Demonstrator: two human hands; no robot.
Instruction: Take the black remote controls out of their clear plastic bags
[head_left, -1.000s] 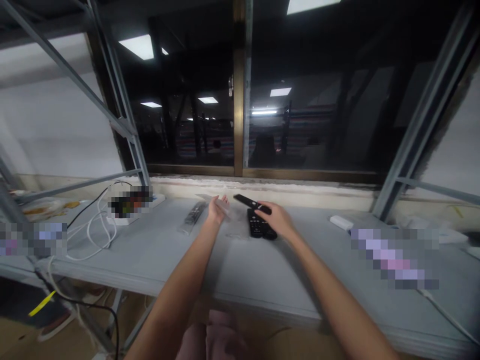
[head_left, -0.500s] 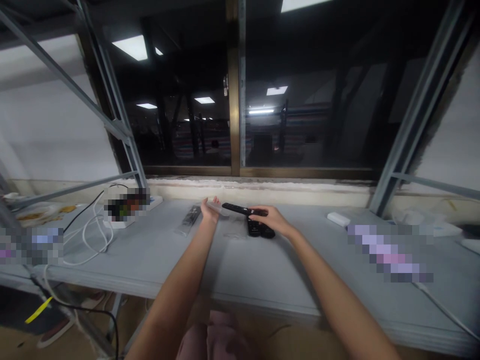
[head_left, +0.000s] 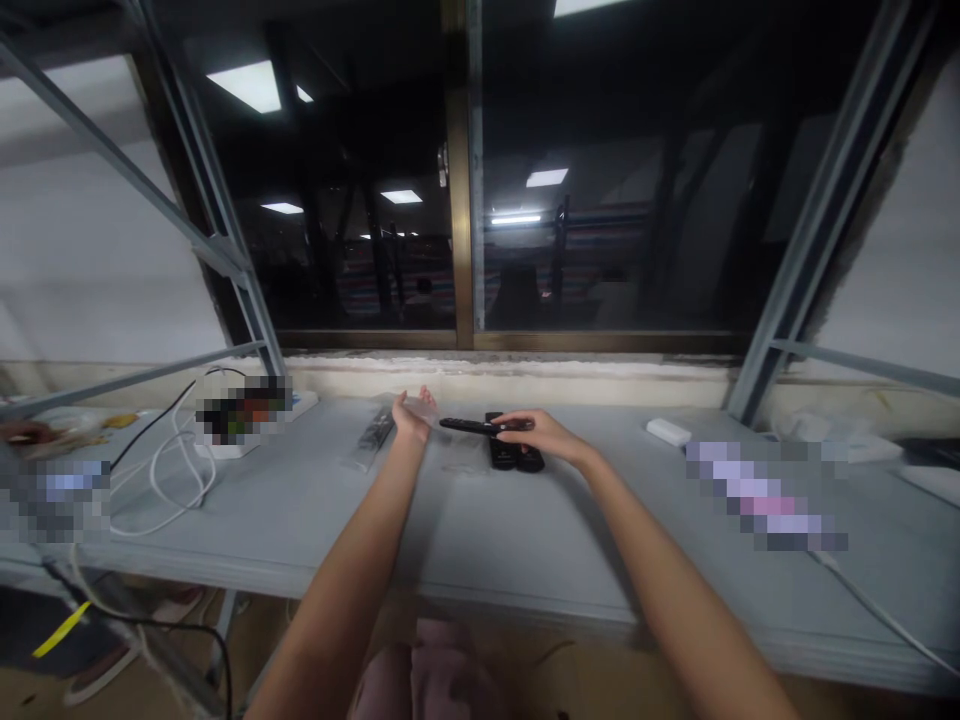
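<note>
In the head view my right hand (head_left: 541,436) is closed around one end of a black remote control (head_left: 466,427). The remote is held nearly level, its free end toward my left hand (head_left: 411,416). A clear plastic bag (head_left: 427,411) is gripped by my left hand, its edge close to the remote's tip; whether they touch I cannot tell. Under my right hand two more black remotes (head_left: 505,457) lie side by side on the table, partly hidden. Another clear bag (head_left: 463,460) lies flat left of them. Beside my left wrist is a remote in a clear sleeve (head_left: 369,438).
A white power strip (head_left: 229,447) with looped cables lies on the grey table (head_left: 465,540) at left. To the right are a white adapter (head_left: 667,432) and a blurred-out purple object (head_left: 757,495). Metal posts (head_left: 817,220) flank the window. A person's shoe (head_left: 101,680) shows below left.
The free end of the held remote has dipped, so it lies more level. My left hand still holds the bag. The whole view has shifted slightly. A blurred brownish shape appears at the left edge.
</note>
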